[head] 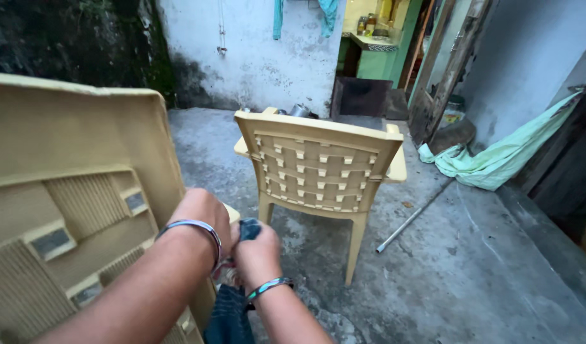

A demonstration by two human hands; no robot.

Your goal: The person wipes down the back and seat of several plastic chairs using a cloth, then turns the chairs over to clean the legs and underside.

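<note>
while the left hand (200,213) curls its fingers over the edge of the tilted beige plastic chair (76,210), the right hand (258,251) pinches a dark blue cloth (248,228) tight in closed fingers. the cloth sits between both hands, just right of the left fingers. another beige chair (318,169) stands well beyond the fingertips on the concrete floor (465,267).
</note>
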